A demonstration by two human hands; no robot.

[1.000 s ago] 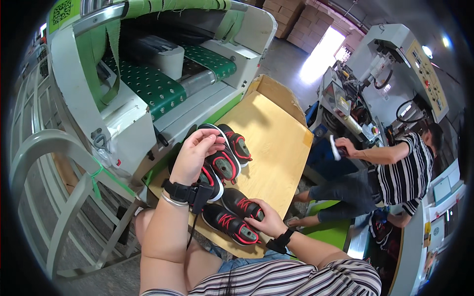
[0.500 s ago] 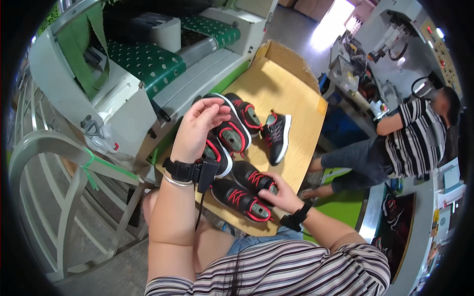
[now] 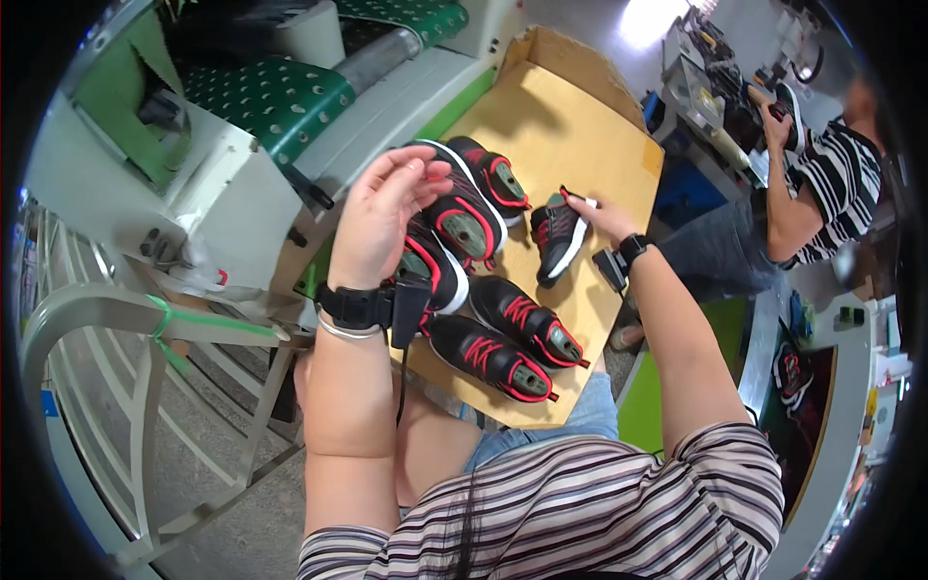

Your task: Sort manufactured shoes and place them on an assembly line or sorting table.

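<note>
Black sneakers with red laces and red-edged collars lie on a wooden board in front of me. My right hand pinches the heel of a single sneaker with a white sole, at the board's right side. My left hand hovers over the group at the left, fingers loosely bent and apart, nothing seen in them. Beneath and beside it lie a white-soled sneaker and another sneaker, partly covered by my wrist. Closer to me, a pair rests side by side, the upper sneaker and the lower sneaker.
The wooden board has a raised cardboard edge at its far end. Left of it stands a machine with a green dotted belt, and a grey metal rail curves nearby. At right, a co-worker in stripes holds a shoe.
My right hand has left the near pair and moved up to the single sneaker, taking its heel. The near pair sits slightly farther right in view. My left hand stays over the left group.
</note>
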